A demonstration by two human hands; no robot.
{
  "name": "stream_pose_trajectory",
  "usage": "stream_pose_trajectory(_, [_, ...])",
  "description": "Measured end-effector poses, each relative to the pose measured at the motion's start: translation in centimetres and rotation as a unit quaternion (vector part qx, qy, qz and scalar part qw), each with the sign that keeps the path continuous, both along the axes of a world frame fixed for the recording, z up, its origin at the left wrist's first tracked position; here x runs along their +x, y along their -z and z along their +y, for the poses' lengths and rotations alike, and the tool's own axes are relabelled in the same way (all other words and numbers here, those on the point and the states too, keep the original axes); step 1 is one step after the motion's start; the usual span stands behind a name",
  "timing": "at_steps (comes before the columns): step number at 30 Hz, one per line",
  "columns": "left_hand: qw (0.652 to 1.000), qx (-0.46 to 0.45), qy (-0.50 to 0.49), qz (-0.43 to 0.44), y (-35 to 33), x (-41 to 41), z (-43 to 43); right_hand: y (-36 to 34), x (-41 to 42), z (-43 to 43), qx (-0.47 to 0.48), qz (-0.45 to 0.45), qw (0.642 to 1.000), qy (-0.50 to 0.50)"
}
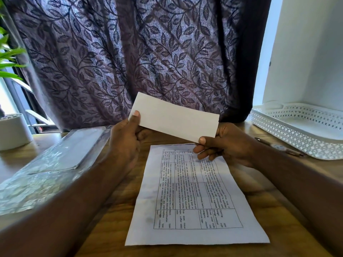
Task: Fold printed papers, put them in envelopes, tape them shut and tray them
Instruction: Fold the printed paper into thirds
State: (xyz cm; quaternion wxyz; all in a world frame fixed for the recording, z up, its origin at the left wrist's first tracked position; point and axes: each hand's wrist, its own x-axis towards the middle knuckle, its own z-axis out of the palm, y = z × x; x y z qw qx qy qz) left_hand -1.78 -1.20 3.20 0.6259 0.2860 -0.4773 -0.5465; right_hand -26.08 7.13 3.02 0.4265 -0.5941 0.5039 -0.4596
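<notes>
A white envelope (174, 116) is held up in the air above the table, tilted down to the right. My left hand (126, 140) pinches its left end with the thumb on the front. My right hand (224, 145) pinches its lower right corner, thumb on the front too. Below them a printed paper (193, 197) with a table of text lies flat and unfolded on the wooden table (111, 219). A white perforated tray (297, 134) stands at the right back.
A clear plastic pack (52, 169) lies on the table's left side. A white plant pot (13, 130) with green leaves stands at the far left. A pen (278, 146) lies in front of the tray. A dark leaf-patterned curtain (130, 52) hangs behind.
</notes>
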Motion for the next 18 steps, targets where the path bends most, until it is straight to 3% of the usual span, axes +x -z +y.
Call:
stream_pose_trajectory(4, [1.0, 0.013, 0.013, -0.025, 0.3, 0.1, 0.1, 0.0, -0.5, 0.1, 0.012, 0.009, 1.0, -0.005])
stream_pose_trajectory(11, [0.985, -0.021, -0.038, -0.165, 0.7, 1.3, -1.2, 0.1, -1.9, 0.1, 0.034, 0.065, 0.997, 0.011])
stream_pose_trajectory(15, [0.962, -0.035, -0.051, -0.266, 1.1, 1.8, -2.0, 0.2, -1.9, 0.0, 0.073, 0.004, 0.997, 0.028])
stream_pose_trajectory(18, [0.954, -0.043, -0.029, -0.296, 1.4, 1.7, -2.2, 0.1, -2.2, -0.2, 0.034, 0.016, 0.998, 0.055])
